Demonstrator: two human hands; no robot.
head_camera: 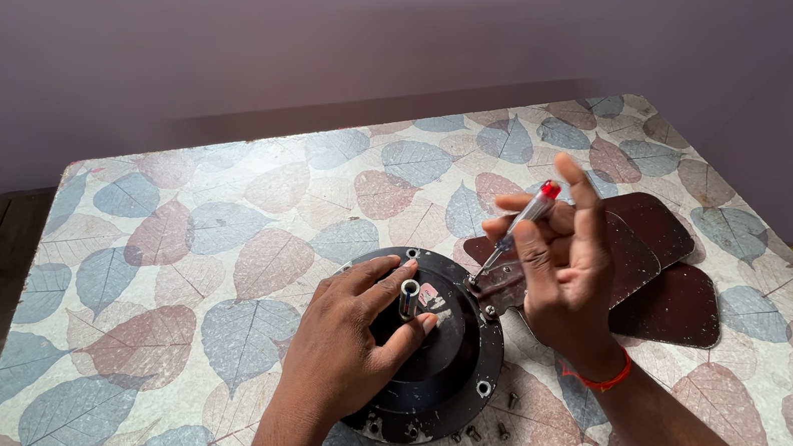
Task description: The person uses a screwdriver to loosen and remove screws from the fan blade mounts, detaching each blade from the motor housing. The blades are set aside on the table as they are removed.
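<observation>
A round black fan motor housing (455, 367) with a short metal shaft (410, 299) lies on the table with the leaf-patterned cover (217, 235). My left hand (351, 345) rests flat on the housing, fingers around the shaft. My right hand (563, 268) holds a small screwdriver (518, 228) with a clear handle and red cap. Its tip touches a screw at the housing's right rim, where a dark brown blade bracket (496, 281) joins.
Dark brown fan blades (667, 291) lie stacked to the right of the housing, partly behind my right hand. Several small loose screws (488, 432) sit near the front of the housing. A plain purple wall stands behind the table; wooden floor shows at the left.
</observation>
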